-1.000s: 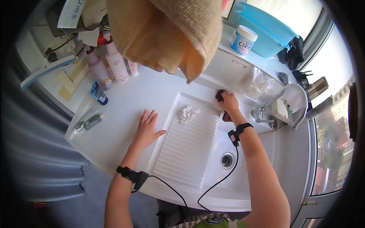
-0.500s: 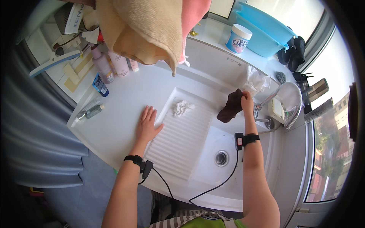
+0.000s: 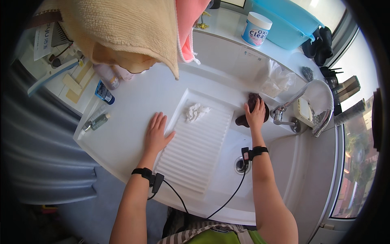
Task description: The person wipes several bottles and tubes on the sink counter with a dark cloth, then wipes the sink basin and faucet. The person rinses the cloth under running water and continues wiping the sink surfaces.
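Note:
My left hand (image 3: 156, 133) lies flat on the white counter, fingers spread, beside the ribbed washboard slope (image 3: 191, 150) of the sink. At the sink's far edge, my right hand (image 3: 256, 115) rests on top of a dark brown cloth (image 3: 243, 120). Its fingers are stretched out and apart over the cloth, which is bunched up and partly covered by them. On the upper end of the ribs sits a crumpled white wad (image 3: 197, 112), like tissue or thin cloth.
Right of the cloth are a chrome faucet (image 3: 283, 116) and a soap dish (image 3: 302, 112). A clear plastic bag (image 3: 278, 79) stands behind it. A white tub (image 3: 256, 29) and blue basin (image 3: 284, 24) occupy the ledge. A beige towel (image 3: 122, 32) hangs upper left, above bottles and a blue tube (image 3: 104, 92).
My right hand has gone from pinching the hanging brown cloth to lying over it, bunched at the sink's far edge. My left hand stays put. The view has shifted slightly.

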Demonstrator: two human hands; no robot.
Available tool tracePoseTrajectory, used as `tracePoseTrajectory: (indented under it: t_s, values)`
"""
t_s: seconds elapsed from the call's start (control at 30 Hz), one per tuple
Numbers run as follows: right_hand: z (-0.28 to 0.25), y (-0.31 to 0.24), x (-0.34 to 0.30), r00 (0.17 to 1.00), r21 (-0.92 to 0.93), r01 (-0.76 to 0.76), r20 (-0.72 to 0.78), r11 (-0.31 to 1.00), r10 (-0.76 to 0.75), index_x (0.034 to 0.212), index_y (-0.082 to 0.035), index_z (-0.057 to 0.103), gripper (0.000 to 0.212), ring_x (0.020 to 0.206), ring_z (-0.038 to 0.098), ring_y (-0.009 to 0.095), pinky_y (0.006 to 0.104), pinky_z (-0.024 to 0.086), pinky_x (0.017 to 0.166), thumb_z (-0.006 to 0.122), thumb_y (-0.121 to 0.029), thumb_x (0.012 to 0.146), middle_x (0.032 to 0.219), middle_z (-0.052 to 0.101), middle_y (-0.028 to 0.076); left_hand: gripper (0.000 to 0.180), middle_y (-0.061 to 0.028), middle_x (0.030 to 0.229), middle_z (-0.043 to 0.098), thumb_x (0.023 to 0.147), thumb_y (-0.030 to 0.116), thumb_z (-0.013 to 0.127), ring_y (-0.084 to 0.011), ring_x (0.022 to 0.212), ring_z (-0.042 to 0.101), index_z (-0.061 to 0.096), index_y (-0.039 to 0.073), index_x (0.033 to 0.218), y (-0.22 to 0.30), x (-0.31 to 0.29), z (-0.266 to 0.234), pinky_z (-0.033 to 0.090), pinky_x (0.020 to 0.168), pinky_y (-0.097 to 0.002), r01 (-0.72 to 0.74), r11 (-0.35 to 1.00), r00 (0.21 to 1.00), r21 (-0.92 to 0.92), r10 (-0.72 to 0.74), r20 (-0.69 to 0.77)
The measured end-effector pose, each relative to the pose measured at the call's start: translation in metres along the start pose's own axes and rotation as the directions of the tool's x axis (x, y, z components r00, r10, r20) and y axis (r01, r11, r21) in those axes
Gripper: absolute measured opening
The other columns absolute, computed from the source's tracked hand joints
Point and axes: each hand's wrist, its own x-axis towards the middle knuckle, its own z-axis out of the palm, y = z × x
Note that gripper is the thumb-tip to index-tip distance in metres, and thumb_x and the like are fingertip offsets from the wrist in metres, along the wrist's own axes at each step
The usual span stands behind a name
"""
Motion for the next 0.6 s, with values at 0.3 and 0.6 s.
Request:
tracePoseTrajectory:
  t_s: [0.3, 0.6]
  values:
    - [0.028, -0.074, 0.033, 0.946, 0.429, 0.207, 0.143, 0.879, -0.292, 0.116, -0.01, 0.057, 0.036, 0.115, 0.051, 0.032, 0.0392, 0.045, 0.095, 0.064, -0.02, 0.083, 0.122, 0.056, 0.01, 0.068, -0.0177, 0.144, 0.041, 0.08, 0.037, 0.07, -0.0329, 0.137, 0.034, 0.048, -0.001, 0.132, 0.002, 0.002, 0.0, 0.026, 0.115, -0.0438, 0.004, 1.0, 1.0, 0.026, -0.004, 0.019]
    - [0.02, -0.122, 0.061, 0.94, 0.743, -0.043, 0.257, 0.667, -0.225, 0.099, -0.009, 0.059, 0.037, 0.1, 0.058, 0.032, 0.0372, 0.048, 0.085, 0.054, 0.012, 0.07, 0.101, 0.063, 0.009, 0.066, -0.0181, 0.144, 0.042, 0.081, 0.036, 0.069, -0.0338, 0.136, 0.035, 0.049, -0.002, 0.131, 0.001, 0.003, 0.001, 0.027, 0.114, -0.045, -0.002, 1.0, 1.0, 0.016, 0.002, 0.024]
